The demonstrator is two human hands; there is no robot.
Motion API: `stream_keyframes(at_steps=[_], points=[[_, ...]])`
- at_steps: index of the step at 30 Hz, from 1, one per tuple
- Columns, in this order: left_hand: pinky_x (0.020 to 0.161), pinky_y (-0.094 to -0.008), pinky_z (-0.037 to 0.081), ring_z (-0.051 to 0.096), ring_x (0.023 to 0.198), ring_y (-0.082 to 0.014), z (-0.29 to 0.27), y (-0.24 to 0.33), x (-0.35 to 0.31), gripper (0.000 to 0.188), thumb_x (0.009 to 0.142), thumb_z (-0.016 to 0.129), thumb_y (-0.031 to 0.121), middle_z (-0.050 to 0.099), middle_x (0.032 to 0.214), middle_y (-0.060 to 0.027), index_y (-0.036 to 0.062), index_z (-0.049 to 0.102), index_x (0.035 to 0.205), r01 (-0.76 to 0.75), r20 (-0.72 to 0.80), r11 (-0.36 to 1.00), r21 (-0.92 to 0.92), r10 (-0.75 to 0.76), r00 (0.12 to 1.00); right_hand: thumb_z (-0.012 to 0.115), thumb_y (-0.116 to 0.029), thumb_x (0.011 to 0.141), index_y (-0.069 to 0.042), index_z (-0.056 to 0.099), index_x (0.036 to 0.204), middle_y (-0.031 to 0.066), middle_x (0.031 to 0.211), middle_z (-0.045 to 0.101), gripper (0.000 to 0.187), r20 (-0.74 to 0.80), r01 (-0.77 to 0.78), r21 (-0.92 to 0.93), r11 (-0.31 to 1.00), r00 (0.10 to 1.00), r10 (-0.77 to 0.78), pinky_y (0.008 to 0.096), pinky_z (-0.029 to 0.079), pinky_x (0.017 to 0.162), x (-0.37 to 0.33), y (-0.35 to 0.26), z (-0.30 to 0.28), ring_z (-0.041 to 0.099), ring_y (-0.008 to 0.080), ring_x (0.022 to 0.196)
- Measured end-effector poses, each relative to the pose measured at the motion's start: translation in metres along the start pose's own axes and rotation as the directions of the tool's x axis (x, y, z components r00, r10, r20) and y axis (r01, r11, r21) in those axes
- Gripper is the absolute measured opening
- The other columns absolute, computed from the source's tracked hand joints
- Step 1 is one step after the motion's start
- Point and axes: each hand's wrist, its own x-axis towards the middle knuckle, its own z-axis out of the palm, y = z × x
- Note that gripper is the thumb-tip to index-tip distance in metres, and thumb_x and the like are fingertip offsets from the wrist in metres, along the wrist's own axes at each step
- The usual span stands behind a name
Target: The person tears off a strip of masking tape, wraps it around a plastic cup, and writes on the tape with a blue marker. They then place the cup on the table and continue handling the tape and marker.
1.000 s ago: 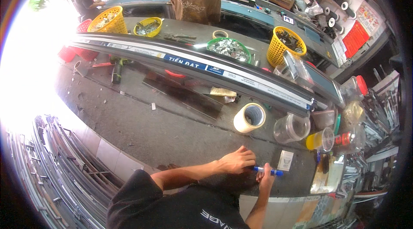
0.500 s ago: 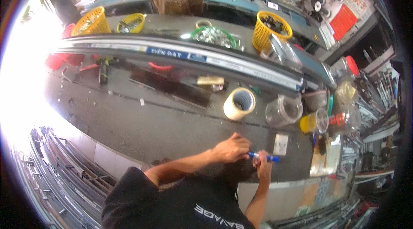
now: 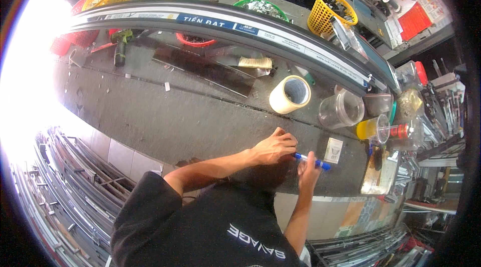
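Observation:
My right hand (image 3: 308,167) grips a blue pen (image 3: 320,162) with a pale band, its fingers closed round the barrel. The pen lies slantwise, one end pointing right and the other meeting the fingers of my left hand (image 3: 274,147). That left hand is closed, knuckles up, and whatever its fingers hold is hidden. Just right of the pen, a small white card (image 3: 333,151) with a dark print lies on the dark grey worktable (image 3: 150,116). Beyond my hands stands a thick cream roll of tape (image 3: 289,95).
A long, labelled metal profile (image 3: 220,24) spans the table. Clear jars (image 3: 341,109) and a yellow-filled cup (image 3: 373,129) stand right. Baskets of small parts (image 3: 331,14) are behind, a green-and-black tool (image 3: 120,49) far left. Metal bars (image 3: 65,202) lie lower left.
The view has shifted, so the table's things sit higher in the picture. Both hands stay together at the pen, the right fingers now lying a little differently along it.

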Motion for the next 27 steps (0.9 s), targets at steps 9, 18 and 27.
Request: stream_keyframes(at_steps=[9,18,27], points=[[0.101,-0.0449,0.041,0.061,0.118,-0.0226,0.001,0.002,-0.001,0.031,0.096,0.068,0.030,0.065,0.119,-0.0042,0.0112,0.066,0.121,-0.021,-0.038,0.997,0.078,0.024,0.999,0.069,-0.036,0.105,-0.016,0.044,0.074,-0.0056,0.060,0.038,0.044,-0.060,0.050,0.025,0.998,0.997,-0.049,0.0262,0.028,0.045,-0.010,-0.013,0.023,0.037,0.0071,0.049],[0.097,-0.0445,0.043,0.063,0.111,-0.0252,0.009,0.005,0.000,0.031,0.098,0.069,0.031,0.065,0.113,-0.0056,0.0105,0.064,0.121,-0.036,-0.081,0.997,0.068,0.042,0.996,0.064,-0.042,0.107,-0.018,0.040,0.061,-0.0020,0.054,0.040,0.058,-0.037,-0.024,0.042,0.999,0.999,0.026,0.0295,0.033,0.041,-0.001,0.024,-0.004,0.040,0.0110,0.044],[0.096,-0.0447,0.043,0.063,0.104,-0.0265,0.008,0.006,0.001,0.024,0.101,0.067,0.031,0.066,0.100,-0.0062,0.0097,0.062,0.111,-0.035,-0.073,0.999,0.041,0.038,0.997,0.064,-0.042,0.108,-0.016,0.043,0.061,-0.0003,0.054,0.043,0.058,-0.003,-0.051,0.070,0.996,0.999,0.051,0.0303,0.035,0.041,-0.001,0.017,-0.002,0.042,0.0122,0.044]])
